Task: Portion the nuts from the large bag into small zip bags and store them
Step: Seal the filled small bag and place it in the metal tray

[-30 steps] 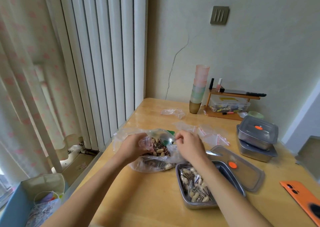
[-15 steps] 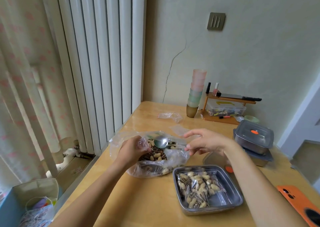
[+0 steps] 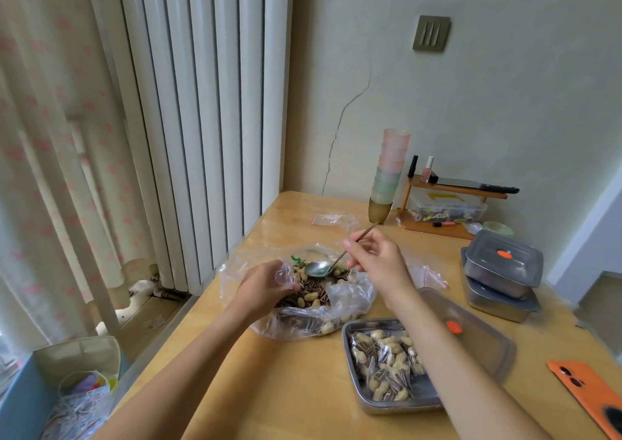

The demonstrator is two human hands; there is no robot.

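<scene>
A large clear plastic bag [image 3: 350, 298] of peanuts and striped seeds lies open on the wooden table [image 3: 296, 382]. My left hand [image 3: 266, 288] grips the bag's near rim and holds it open. My right hand [image 3: 377, 261] pinches the handle of a metal spoon [image 3: 318, 268], whose empty bowl hovers just above the nuts. An open steel tray [image 3: 356, 382] in front holds filled small zip bags [image 3: 383, 365]. Empty small zip bags [image 3: 427, 273] lie behind my right wrist, and one more empty zip bag [image 3: 331, 219] lies farther back.
The tray's lid [image 3: 484, 342] lies beside it on the right. Two lidded steel containers [image 3: 501, 268] are stacked at the right. A stack of plastic cups [image 3: 388, 174] and a small wooden shelf [image 3: 447, 204] stand by the wall. An orange phone [image 3: 589, 389] lies at the right edge.
My right hand has lifted out of the bag and taken the spoon by its handle, raising the handle end up and back. My left hand has kept its hold on the bag's rim.
</scene>
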